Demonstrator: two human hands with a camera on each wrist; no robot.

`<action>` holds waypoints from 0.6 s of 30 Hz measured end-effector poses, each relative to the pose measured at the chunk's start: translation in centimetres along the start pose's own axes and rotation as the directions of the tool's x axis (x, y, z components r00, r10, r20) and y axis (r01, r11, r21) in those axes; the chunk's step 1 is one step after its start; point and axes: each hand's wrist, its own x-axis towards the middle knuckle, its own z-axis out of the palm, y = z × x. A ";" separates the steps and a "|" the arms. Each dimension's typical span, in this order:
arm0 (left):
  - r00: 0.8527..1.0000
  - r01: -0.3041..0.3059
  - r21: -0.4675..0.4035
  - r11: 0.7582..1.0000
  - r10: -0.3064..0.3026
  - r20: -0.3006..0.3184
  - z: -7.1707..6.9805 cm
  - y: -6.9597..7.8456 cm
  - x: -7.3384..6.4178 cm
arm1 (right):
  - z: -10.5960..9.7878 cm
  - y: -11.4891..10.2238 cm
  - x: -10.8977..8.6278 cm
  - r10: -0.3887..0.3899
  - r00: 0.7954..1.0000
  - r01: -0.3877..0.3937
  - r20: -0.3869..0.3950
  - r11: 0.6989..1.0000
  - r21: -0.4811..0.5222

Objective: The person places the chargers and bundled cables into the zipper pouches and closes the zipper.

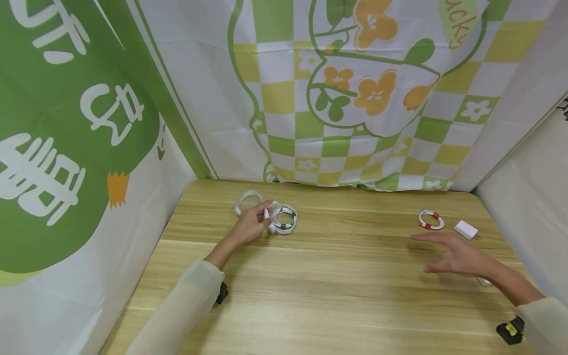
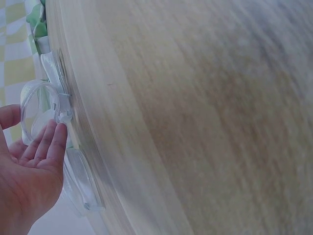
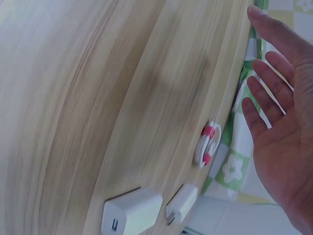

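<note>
My left hand (image 1: 250, 226) pinches a clear, ring-shaped plastic piece (image 2: 40, 106) between thumb and fingers, a little above the table. Just right of that hand lies a coiled white cable (image 1: 285, 225) with green ties. Behind the hand, to its left, rests another clear round plastic piece (image 1: 242, 197). My right hand (image 1: 461, 254) hovers over the table's right side, fingers spread and holding nothing. Past its fingertips lies a coiled white cable with red ties (image 1: 431, 226). A white charger plug (image 1: 466, 229) sits beside that cable.
A second white charger (image 3: 132, 213) sits near the right wrist, mostly hidden in the head view. The wooden table (image 1: 337, 296) ends at a patterned curtain (image 1: 368, 148) at the back. Cloth walls stand left and right.
</note>
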 end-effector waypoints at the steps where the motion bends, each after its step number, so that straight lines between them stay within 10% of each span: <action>1: 1.000 0.001 -0.004 1.000 -0.001 0.001 0.0 0.0 0.0 | -0.1 0.1 -0.2 -0.004 1.000 0.004 -0.004 1.000 0.000; 18: 1.000 0.018 -0.008 1.000 -0.018 0.005 -0.2 0.3 -0.2 | -1.5 1.8 -3.0 0.043 0.999 -0.043 -0.007 0.999 0.027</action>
